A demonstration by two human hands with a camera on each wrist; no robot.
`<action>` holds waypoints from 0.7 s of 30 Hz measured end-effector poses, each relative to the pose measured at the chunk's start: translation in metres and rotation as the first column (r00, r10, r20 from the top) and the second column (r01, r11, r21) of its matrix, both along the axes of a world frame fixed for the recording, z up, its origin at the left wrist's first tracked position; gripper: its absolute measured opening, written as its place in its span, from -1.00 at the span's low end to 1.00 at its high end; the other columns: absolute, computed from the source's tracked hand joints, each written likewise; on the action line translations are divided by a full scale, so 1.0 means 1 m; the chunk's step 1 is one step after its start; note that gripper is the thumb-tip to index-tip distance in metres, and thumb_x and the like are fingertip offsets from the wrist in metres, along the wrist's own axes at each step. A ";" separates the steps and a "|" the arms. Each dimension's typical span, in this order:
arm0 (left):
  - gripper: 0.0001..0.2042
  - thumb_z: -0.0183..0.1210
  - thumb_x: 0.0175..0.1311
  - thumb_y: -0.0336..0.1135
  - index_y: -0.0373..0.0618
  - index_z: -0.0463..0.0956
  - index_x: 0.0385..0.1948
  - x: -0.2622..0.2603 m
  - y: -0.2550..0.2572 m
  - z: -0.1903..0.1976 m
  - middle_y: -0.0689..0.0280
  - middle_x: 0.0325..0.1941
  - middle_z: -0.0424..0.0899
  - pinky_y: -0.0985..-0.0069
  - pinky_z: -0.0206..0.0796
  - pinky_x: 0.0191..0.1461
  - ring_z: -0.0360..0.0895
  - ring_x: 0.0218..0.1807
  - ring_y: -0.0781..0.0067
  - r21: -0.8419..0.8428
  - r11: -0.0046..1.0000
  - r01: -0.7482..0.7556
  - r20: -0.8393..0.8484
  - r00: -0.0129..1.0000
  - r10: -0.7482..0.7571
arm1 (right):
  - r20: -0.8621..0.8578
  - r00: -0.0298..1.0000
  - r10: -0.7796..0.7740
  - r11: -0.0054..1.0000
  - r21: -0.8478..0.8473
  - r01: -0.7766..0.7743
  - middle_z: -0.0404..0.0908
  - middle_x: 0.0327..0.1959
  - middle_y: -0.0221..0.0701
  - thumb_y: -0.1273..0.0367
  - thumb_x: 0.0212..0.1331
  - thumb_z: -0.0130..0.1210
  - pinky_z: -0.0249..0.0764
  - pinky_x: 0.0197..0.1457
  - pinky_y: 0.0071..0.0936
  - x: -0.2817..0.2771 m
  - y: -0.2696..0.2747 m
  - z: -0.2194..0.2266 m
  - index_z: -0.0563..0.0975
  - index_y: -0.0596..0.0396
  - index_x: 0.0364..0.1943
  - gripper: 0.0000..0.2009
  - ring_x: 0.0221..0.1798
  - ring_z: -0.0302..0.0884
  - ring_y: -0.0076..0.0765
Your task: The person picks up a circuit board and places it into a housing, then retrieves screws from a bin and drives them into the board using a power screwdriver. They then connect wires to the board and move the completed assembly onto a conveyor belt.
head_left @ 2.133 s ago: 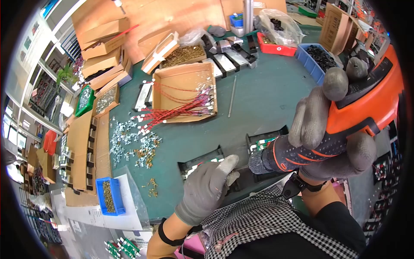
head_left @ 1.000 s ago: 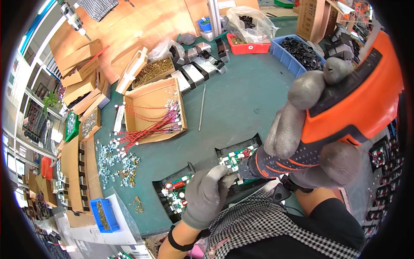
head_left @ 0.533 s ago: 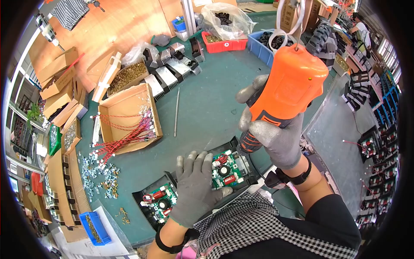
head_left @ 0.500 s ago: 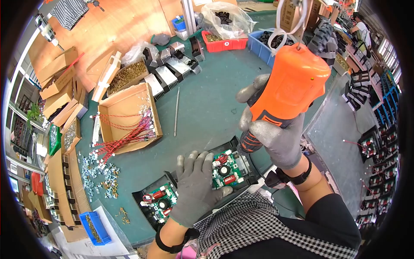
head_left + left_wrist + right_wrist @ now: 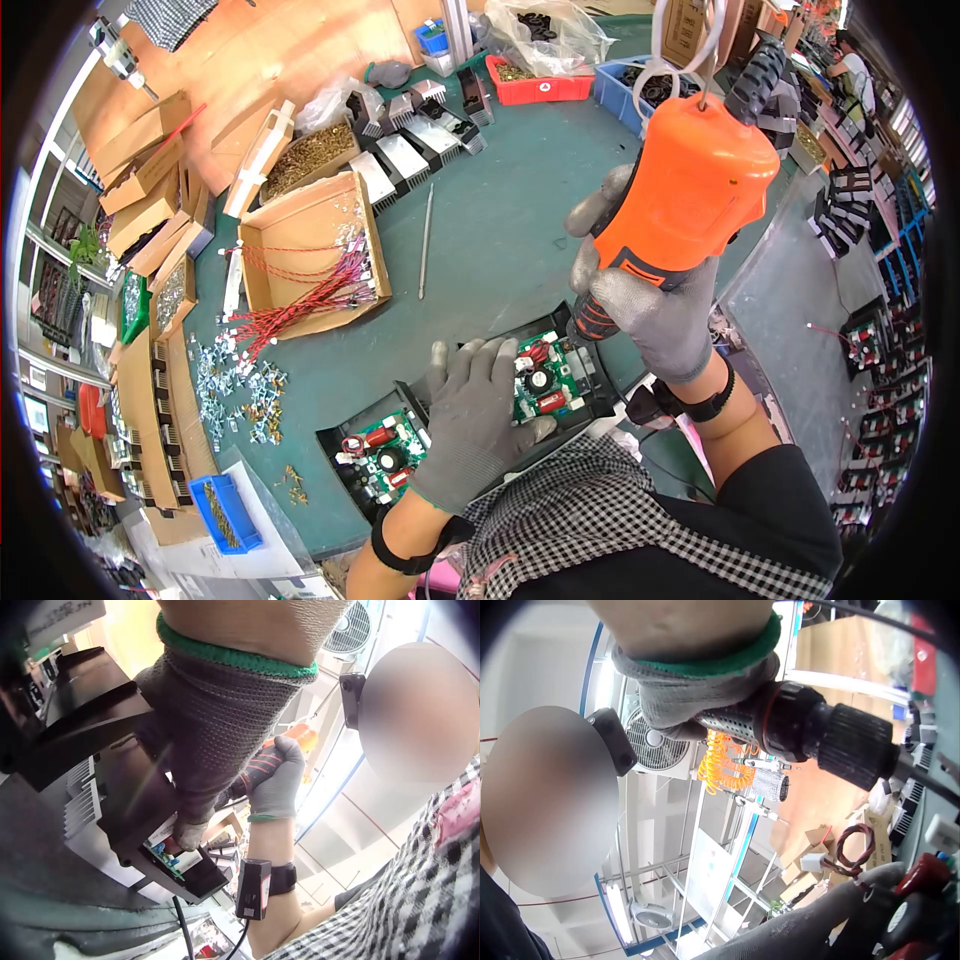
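Note:
My right hand (image 5: 665, 325) grips an orange and black power screwdriver (image 5: 700, 190), its nose pointing down over the far right part of the right-hand black housing (image 5: 598, 385). In the right wrist view, the dark chuck (image 5: 851, 742) and a metal bit (image 5: 926, 780) reach toward the right edge. Inside that housing lies a green circuit board (image 5: 575, 370) with red and black components. My left hand (image 5: 466, 410) rests with straight fingers across the housing's left side, partly covering the board. Beside it, a second black housing (image 5: 335, 450) holds a similar board (image 5: 400, 435).
A cardboard tray (image 5: 262, 215) of red wire leads stands left of a thin metal rod (image 5: 426, 240). Loose metal clips (image 5: 235, 385) lie at the left, near a blue screw bin (image 5: 225, 515). Behind are heatsink parts (image 5: 403, 155) and a red bin (image 5: 540, 90).
My left hand has gone from pinching near the screwdriver's nose to lying spread on the housing. The screwdriver has swung from nearly level to steeply nose-down. Over the last half second both hands barely move.

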State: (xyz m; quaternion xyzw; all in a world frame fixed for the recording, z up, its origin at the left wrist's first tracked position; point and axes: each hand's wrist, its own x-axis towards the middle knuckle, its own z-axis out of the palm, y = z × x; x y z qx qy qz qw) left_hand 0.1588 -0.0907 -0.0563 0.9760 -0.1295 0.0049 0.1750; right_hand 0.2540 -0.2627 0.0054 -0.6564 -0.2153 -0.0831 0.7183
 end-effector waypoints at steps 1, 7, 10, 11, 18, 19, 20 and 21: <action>-0.14 0.39 -0.10 0.11 -0.25 0.28 0.23 0.000 0.000 0.000 0.12 0.21 0.44 -0.07 -0.20 0.50 0.25 0.36 0.12 0.007 1.000 0.001 0.002 1.000 -0.001 | -0.013 1.000 0.004 1.000 0.010 -0.004 0.58 -0.15 -0.25 0.50 -0.13 0.21 0.56 -0.25 -0.51 0.000 0.001 0.000 0.37 0.14 0.08 -0.45 -0.32 0.60 -0.46; -0.03 0.35 -0.10 0.21 -0.23 0.19 0.32 -0.003 0.004 -0.008 0.12 0.24 0.41 -0.02 -0.24 0.52 0.23 0.38 0.10 0.015 1.000 0.011 0.012 1.000 -0.011 | 0.042 0.998 -0.052 0.999 0.012 0.051 0.57 -0.10 -0.20 0.48 -0.12 0.17 0.54 -0.27 -0.50 -0.005 0.010 0.003 0.35 0.14 0.12 -0.43 -0.35 0.59 -0.46; 0.06 0.35 -0.13 0.27 -0.21 0.07 0.38 -0.008 0.007 -0.012 0.10 0.26 0.41 0.01 -0.29 0.56 0.26 0.40 0.16 0.042 0.998 -0.047 -0.003 0.999 0.047 | 0.089 0.995 -0.037 0.999 0.014 0.036 0.55 -0.04 -0.18 0.42 -0.07 0.14 0.51 -0.26 -0.53 -0.007 0.015 0.004 0.33 0.18 0.15 -0.43 -0.33 0.57 -0.48; 0.07 0.35 -0.14 0.27 -0.22 0.08 0.38 -0.012 0.010 -0.010 0.10 0.26 0.42 0.01 -0.29 0.56 0.27 0.39 0.16 0.050 0.996 -0.076 0.002 0.997 0.076 | 0.118 0.993 -0.001 1.000 0.028 -0.003 0.54 -0.03 -0.18 0.39 -0.05 0.13 0.51 -0.26 -0.54 -0.006 0.016 0.001 0.33 0.20 0.16 -0.42 -0.32 0.56 -0.49; -0.16 0.40 -0.10 0.04 -0.16 0.28 0.27 -0.035 0.026 0.015 0.16 0.17 0.48 0.06 -0.01 0.45 0.37 0.29 0.17 0.060 0.975 -0.212 0.227 0.955 0.193 | 0.238 0.954 0.183 0.979 0.048 -0.200 0.49 0.03 -0.16 0.26 0.00 0.16 0.47 -0.32 -0.57 0.002 0.038 0.029 0.26 0.25 0.26 -0.32 -0.33 0.51 -0.49; -0.28 0.40 -0.08 -0.02 -0.13 0.37 0.17 -0.043 0.042 0.025 0.18 0.12 0.52 0.09 0.07 0.39 0.42 0.23 0.16 0.036 0.971 -0.237 0.265 0.939 0.220 | 0.236 0.945 0.229 0.965 0.073 -0.252 0.48 0.04 -0.15 0.25 0.00 0.16 0.46 -0.33 -0.58 0.003 0.041 0.032 0.24 0.28 0.27 -0.29 -0.33 0.51 -0.48; -0.39 0.39 -0.05 -0.08 -0.10 0.45 0.08 -0.050 0.063 0.038 0.20 0.06 0.55 0.13 0.15 0.33 0.46 0.16 0.15 0.010 0.966 -0.260 0.294 0.924 0.245 | 0.222 0.935 0.277 0.949 0.090 -0.303 0.47 0.04 -0.15 0.24 0.01 0.17 0.46 -0.33 -0.59 0.005 0.039 0.035 0.23 0.29 0.27 -0.28 -0.34 0.51 -0.48; -0.51 0.38 -0.03 -0.14 -0.06 0.54 -0.01 -0.058 0.085 0.048 0.22 0.01 0.59 0.17 0.22 0.27 0.50 0.10 0.14 -0.016 0.960 -0.279 0.323 0.907 0.269 | 0.216 0.930 0.298 0.943 0.085 -0.322 0.46 0.05 -0.15 0.23 0.01 0.18 0.46 -0.34 -0.59 0.005 0.039 0.037 0.20 0.30 0.28 -0.27 -0.34 0.51 -0.49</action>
